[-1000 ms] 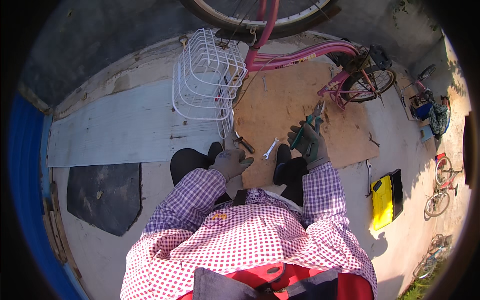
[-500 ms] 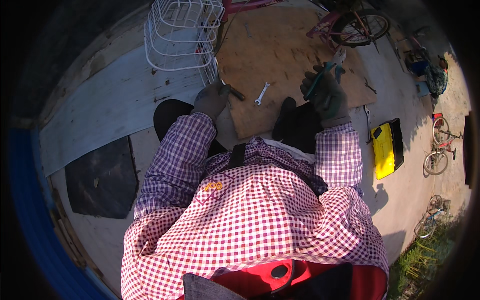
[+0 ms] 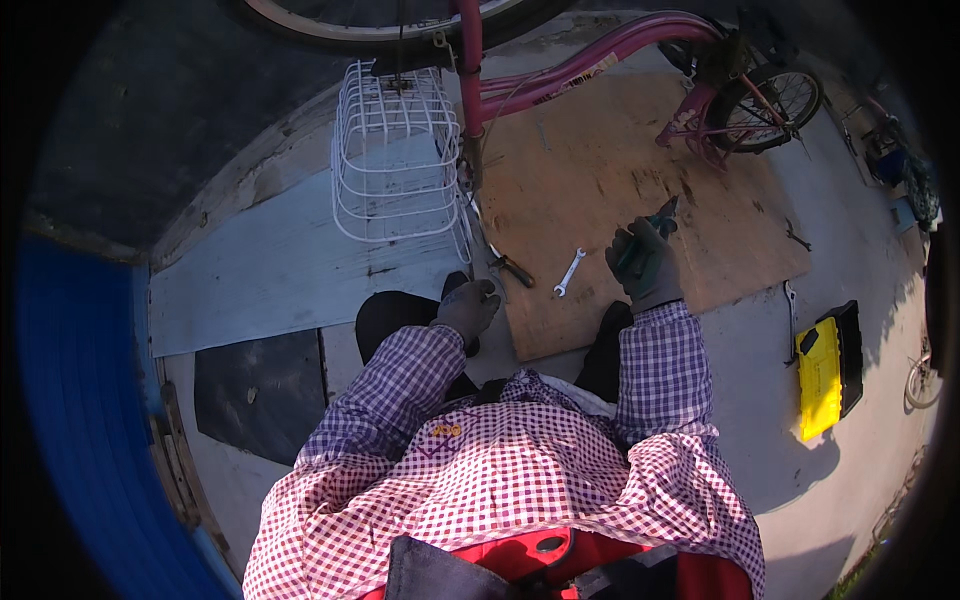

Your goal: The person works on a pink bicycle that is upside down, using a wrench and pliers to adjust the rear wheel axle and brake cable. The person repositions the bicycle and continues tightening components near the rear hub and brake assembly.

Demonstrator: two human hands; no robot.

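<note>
My right hand (image 3: 648,268), in a dark work glove, is wrapped round pliers (image 3: 662,212) with green handles. Their dark jaws point up and away over the brown board (image 3: 600,215). On the other side, my gloved left hand (image 3: 467,308) is beside my left knee with its fingers curled. Whatever those fingers might hold is hidden. Just beyond this hand lies a tool with a dark handle (image 3: 516,270), by the board's left edge. Between the hands a silver open-end wrench (image 3: 570,272) rests on the board.
A pink bicycle (image 3: 590,55) spans the far side, with a white wire basket (image 3: 395,190) at its left. To the right stand a yellow-and-black toolbox (image 3: 820,378) and another wrench (image 3: 791,305). A dark flat panel (image 3: 260,390) lies at left, near a blue wall (image 3: 75,400).
The view has tilted up, showing more of the bicycle. My left hand has drawn away from the dark-handled tool toward my knee. In my right hand the pliers' spread handles have come together.
</note>
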